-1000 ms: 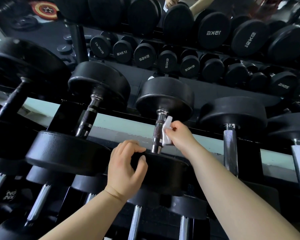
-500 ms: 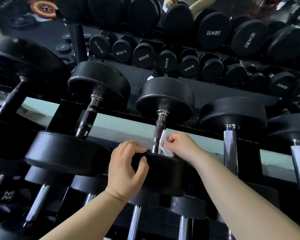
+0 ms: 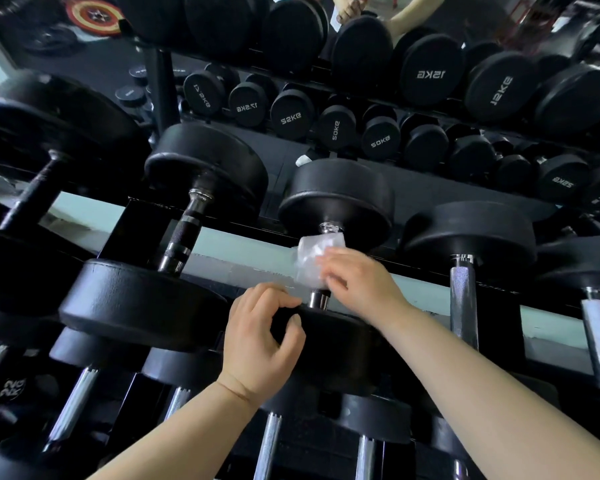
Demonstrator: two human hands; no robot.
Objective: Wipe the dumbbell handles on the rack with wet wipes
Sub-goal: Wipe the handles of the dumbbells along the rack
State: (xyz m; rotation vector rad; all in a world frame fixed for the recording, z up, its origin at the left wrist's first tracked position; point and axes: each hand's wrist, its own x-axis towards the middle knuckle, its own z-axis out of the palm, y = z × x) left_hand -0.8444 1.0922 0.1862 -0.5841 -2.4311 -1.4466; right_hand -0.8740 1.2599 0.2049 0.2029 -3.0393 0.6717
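On rack [image 3: 201, 237] mid row, centre: dumbbell [image 3: 336, 199], long axis near-to-far. Right hand [image 3: 355, 277] clamps wet wipe [image 3: 314, 259] round handle [image 3: 318, 299]. Left hand [image 3: 260, 344] grips near head, fingers curled.

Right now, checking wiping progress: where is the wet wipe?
Head view, centre: the wet wipe covers the middle dumbbell handle, gripped by the right hand, above the left hand.

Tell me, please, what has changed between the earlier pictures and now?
The right hand slid the wipe down the handle toward the near head, then back up; the wipe now wraps the handle just below the far head. The hand kept hold of the wipe. The left hand stayed gripping the near head, which did not move.
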